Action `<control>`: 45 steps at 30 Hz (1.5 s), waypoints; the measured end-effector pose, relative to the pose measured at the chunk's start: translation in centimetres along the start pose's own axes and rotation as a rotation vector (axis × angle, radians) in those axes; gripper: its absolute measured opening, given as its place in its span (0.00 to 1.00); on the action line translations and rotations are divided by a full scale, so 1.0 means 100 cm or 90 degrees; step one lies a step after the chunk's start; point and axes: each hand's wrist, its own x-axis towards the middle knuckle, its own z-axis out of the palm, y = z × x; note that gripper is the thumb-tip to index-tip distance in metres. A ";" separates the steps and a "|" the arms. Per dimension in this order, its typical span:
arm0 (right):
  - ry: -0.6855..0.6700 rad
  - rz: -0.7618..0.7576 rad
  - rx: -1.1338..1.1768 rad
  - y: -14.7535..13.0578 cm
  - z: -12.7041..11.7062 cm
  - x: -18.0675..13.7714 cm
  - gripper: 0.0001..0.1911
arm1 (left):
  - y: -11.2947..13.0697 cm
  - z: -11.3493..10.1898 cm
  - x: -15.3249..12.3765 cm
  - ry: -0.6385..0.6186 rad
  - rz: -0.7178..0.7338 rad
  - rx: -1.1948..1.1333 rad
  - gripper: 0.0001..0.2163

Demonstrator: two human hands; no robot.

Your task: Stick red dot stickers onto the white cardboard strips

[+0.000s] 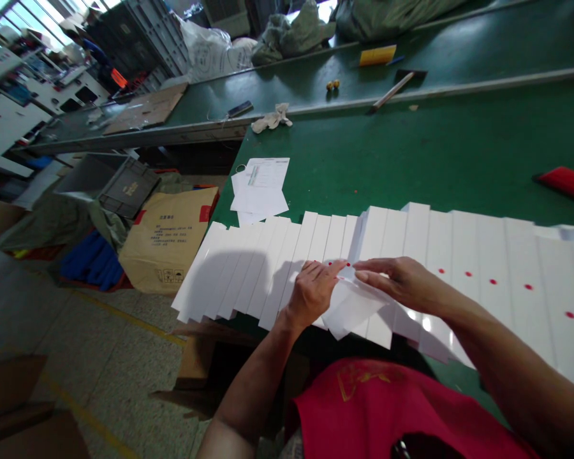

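Observation:
A long row of white boxes [411,236], laid side by side and overlapping, runs along the near edge of the green table. Small red dots [493,281] mark several of them. My left hand [313,290] is over the row's middle, fingers curled, at the edge of a thin white sheet [354,309] that it seems to grip. Close by, my right hand [399,280] has its thumb and fingers drawn together, tips beside a red dot at the sheet's upper edge. Whatever is between those fingertips is too small to make out.
White papers [261,185] lie beyond the row's left part. Farther off are a crumpled rag [272,118], a brush-like tool [392,92] and a yellow item [377,55]. A red object [567,185] rests at right. A cardboard box [169,239] stands left of the table.

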 end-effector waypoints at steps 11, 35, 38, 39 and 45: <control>0.016 0.023 0.213 0.000 0.024 0.004 0.20 | 0.004 0.003 0.004 0.140 0.054 0.031 0.18; 0.091 0.071 0.196 -0.009 0.042 0.004 0.16 | 0.015 -0.018 0.012 0.076 -0.051 -0.012 0.10; 0.087 0.063 0.168 -0.010 0.042 0.004 0.16 | 0.016 -0.017 0.013 0.041 -0.056 0.040 0.08; 0.085 0.063 0.163 -0.010 0.043 0.005 0.16 | 0.016 -0.016 0.013 0.034 -0.058 0.048 0.07; 0.076 0.056 0.109 -0.008 0.045 0.008 0.18 | 0.018 -0.013 0.012 0.024 -0.063 0.070 0.07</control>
